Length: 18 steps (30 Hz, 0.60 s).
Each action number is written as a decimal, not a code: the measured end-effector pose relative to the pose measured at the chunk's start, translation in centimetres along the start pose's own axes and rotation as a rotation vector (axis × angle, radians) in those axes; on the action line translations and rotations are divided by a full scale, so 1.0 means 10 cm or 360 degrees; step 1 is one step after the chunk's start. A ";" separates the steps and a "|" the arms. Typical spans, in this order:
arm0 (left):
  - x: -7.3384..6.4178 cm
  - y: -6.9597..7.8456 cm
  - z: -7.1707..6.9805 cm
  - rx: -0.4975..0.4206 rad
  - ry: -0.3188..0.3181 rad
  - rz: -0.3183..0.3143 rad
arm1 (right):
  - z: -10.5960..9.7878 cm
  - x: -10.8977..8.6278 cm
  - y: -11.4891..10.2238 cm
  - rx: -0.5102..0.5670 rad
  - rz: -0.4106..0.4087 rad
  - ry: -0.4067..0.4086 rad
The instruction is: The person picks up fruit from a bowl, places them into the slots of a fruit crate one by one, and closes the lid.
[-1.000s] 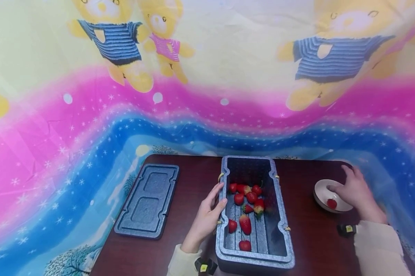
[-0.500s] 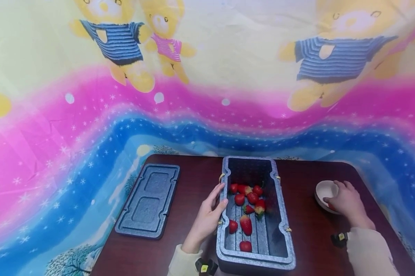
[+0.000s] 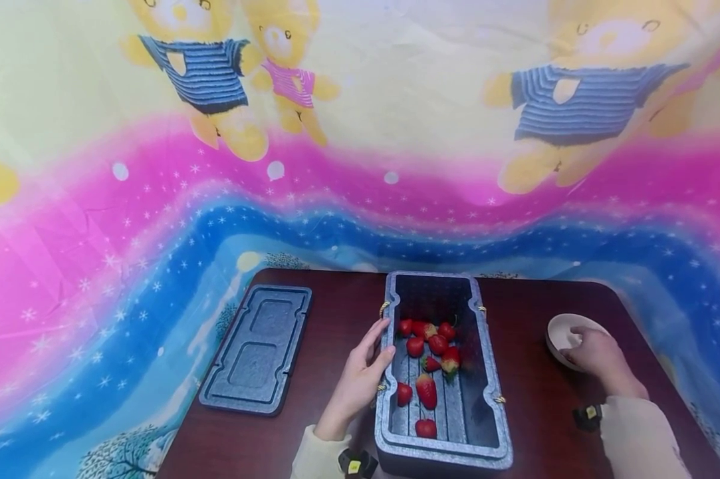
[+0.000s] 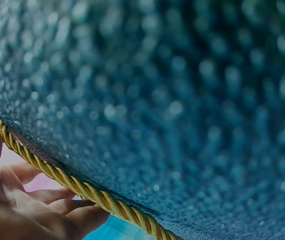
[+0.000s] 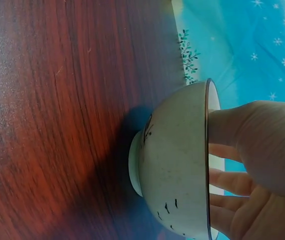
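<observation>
My left hand [image 3: 358, 372] rests against the left side of a long grey box [image 3: 442, 459], thumb and fingertips at its rim. In the left wrist view its relaxed fingers [image 4: 85, 217] lie beside a gold twisted cord [image 4: 90, 192] on the box. Several red strawberries [image 3: 426, 390] lie on the box's floor. At the right, my right hand [image 3: 601, 356] reaches into a small white bowl [image 3: 560, 329]. The right wrist view shows its fingers [image 5: 230, 182] going over the bowl's rim, their tips hidden inside. Whether they hold anything cannot be seen.
A flat grey lid [image 3: 254, 349] lies on the dark wooden table [image 3: 336, 299], left of the box. Behind and around the table hangs a cloth [image 3: 360, 133] printed with bears. The bowl stands near the table's right edge.
My right hand has lowered into the bowl and its fingers have drawn in. The strawberry seen there earlier is now hidden behind the hand. My left hand stays at the box.
</observation>
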<state>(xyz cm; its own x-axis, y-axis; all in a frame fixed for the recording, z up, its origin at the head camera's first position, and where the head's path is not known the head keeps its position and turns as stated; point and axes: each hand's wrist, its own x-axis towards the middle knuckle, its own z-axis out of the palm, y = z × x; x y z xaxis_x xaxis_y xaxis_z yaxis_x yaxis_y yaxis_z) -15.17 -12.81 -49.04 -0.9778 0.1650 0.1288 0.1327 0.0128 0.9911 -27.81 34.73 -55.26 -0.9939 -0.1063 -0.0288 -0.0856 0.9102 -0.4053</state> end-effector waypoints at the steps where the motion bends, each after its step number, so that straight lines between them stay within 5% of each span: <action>1: 0.00 0.00 0.00 0.0003 -0.0001 0.0002 | 0.01 0.01 0.02 -0.0011 -0.0009 -0.0004; 18: 0.01 0.01 0.01 0.0000 -0.0008 0.0040 | 0.04 0.03 0.03 -0.0174 -0.0084 -0.0020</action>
<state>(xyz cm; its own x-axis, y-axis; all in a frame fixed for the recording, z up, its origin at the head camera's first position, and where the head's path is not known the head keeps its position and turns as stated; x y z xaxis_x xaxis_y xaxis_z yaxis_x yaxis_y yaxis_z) -15.22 -12.71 -48.98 -0.9733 0.1705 0.1535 0.1572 0.0085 0.9875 -28.07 34.85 -55.78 -0.9870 -0.1594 -0.0217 -0.1454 0.9415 -0.3042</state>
